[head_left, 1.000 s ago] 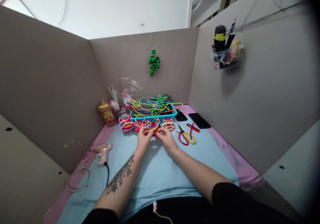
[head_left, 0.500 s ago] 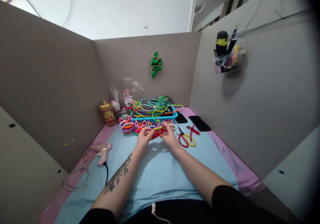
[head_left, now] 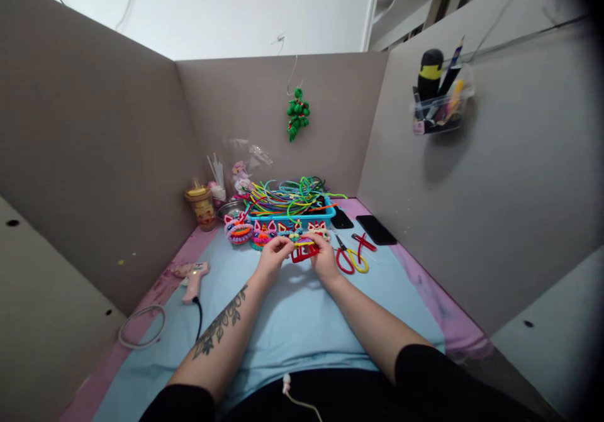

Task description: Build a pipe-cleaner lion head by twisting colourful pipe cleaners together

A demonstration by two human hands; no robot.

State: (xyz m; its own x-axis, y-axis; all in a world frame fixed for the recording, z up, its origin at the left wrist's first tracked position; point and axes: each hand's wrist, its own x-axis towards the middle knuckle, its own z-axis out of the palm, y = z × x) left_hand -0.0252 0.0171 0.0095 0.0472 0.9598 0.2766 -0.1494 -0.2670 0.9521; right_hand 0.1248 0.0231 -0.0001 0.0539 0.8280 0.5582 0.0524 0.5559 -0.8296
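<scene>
Between my hands is a pipe-cleaner piece [head_left: 304,253], red at the bottom with yellow and purple strands along its top. My right hand [head_left: 324,260] has its fingers closed around the piece's right side. On the left, my left hand [head_left: 274,257] pinches at the end of the yellow strand; its fingertips partly cover it. Just behind are several colourful pipe-cleaner animal faces, among them a purple and orange one [head_left: 238,229] and a pink one [head_left: 265,234]. Scissors [head_left: 346,258] with red and yellow handles lie right of my right hand.
A blue basket [head_left: 268,219] heaped with pipe cleaners [head_left: 292,199] stands at the back. A pink glue gun [head_left: 193,280] with its cord lies left. A phone [head_left: 376,230], a red-handled tool [head_left: 364,242] and a cup [head_left: 202,207] flank the basket. Grey panels [head_left: 283,73] enclose the table.
The red piece has turned so more of its lower edge shows, and my right hand now wraps its side. Both hands have moved slightly right. The whole view has shifted a little.
</scene>
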